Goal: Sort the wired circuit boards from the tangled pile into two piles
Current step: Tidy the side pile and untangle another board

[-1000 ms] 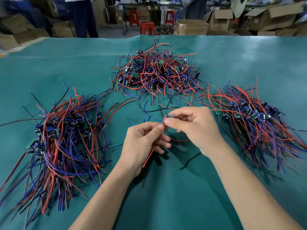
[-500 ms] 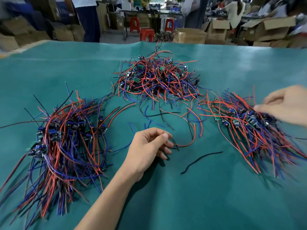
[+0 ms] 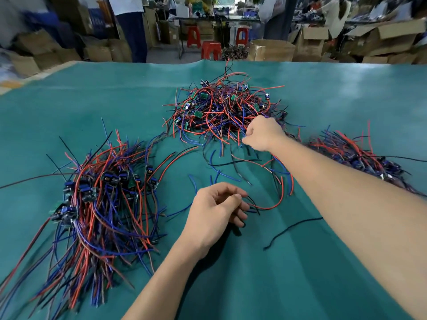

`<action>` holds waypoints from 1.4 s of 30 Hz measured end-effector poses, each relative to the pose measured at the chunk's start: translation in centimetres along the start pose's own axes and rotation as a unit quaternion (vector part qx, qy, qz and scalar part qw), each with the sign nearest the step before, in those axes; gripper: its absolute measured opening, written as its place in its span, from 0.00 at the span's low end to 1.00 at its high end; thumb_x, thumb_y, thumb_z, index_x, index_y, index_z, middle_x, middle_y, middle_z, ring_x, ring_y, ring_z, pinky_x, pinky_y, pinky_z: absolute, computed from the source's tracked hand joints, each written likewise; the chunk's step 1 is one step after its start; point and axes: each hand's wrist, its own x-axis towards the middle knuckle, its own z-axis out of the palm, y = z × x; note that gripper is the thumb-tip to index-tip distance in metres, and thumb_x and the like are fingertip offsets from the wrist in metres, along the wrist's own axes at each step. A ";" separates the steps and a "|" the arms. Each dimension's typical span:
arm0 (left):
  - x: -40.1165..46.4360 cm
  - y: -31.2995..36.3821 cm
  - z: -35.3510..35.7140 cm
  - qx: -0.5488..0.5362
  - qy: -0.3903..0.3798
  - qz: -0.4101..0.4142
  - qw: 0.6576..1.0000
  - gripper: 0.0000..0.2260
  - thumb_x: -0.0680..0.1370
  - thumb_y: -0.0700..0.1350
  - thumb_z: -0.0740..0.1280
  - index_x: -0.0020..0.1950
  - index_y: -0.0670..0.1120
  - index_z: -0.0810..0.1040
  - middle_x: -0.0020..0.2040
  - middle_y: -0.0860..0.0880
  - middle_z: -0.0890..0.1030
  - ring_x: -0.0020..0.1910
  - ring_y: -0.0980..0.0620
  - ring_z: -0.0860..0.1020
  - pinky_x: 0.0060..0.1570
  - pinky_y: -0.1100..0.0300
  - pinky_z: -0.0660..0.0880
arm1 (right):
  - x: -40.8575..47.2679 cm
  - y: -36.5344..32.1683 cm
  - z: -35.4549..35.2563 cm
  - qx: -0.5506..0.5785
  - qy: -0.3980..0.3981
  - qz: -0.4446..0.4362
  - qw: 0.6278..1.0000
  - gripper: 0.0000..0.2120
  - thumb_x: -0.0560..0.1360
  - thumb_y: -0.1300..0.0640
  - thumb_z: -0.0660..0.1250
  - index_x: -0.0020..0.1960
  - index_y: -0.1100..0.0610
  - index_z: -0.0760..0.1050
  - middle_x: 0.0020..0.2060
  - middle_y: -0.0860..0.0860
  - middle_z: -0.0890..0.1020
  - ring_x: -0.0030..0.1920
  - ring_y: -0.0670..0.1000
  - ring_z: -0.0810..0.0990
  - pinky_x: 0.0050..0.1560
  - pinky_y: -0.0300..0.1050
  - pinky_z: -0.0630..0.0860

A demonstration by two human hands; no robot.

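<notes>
Right hand (image 3: 261,133) fingers curled at near edge of tangled pile (image 3: 221,109), pinching wires; left hand (image 3: 217,209) loosely curled, holding nothing

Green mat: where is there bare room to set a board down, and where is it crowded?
Free: the near green mat between the forearms, and the far-left stretch beyond the left pile. Crowded: stray wires between the left hand, the right hand and the tangled pile.

Bright, even overhead light. Pale glare sheens the far right of the table (image 3: 360,84). Soft dark shadows lie under the left hand (image 3: 217,209) and forearm. Wide-angle distortion bows the table's far edge; the background and the far-right wire pile (image 3: 360,153) are motion-blurred.
</notes>
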 end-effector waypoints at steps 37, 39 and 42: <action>0.3 0.0 0.0 -0.092 0.011 0.016 0.996 0.04 0.83 0.38 0.62 0.55 0.39 0.76 0.46 0.37 0.85 0.43 0.41 0.85 0.40 0.58 0.81 | -16.2 2.0 1.9 0.414 -0.054 -0.064 0.906 0.13 0.69 0.48 0.77 0.45 0.55 0.79 0.34 0.50 0.84 0.33 0.49 0.80 0.30 0.44 0.73; 0.4 -0.2 0.1 -0.078 0.018 0.020 0.997 0.05 0.83 0.38 0.62 0.53 0.40 0.76 0.41 0.39 0.85 0.36 0.46 0.83 0.37 0.59 0.80 | -16.1 2.1 1.9 0.448 -0.061 -0.062 0.890 0.07 0.73 0.56 0.77 0.43 0.57 0.81 0.32 0.51 0.83 0.31 0.48 0.79 0.27 0.39 0.72; 0.3 -0.2 0.2 -0.078 0.031 0.012 0.996 0.06 0.83 0.38 0.62 0.57 0.38 0.76 0.38 0.41 0.84 0.32 0.48 0.80 0.34 0.58 0.80 | -15.6 2.5 1.3 0.457 -0.008 0.000 0.889 0.05 0.72 0.60 0.76 0.39 0.57 0.82 0.28 0.50 0.81 0.28 0.48 0.78 0.25 0.39 0.71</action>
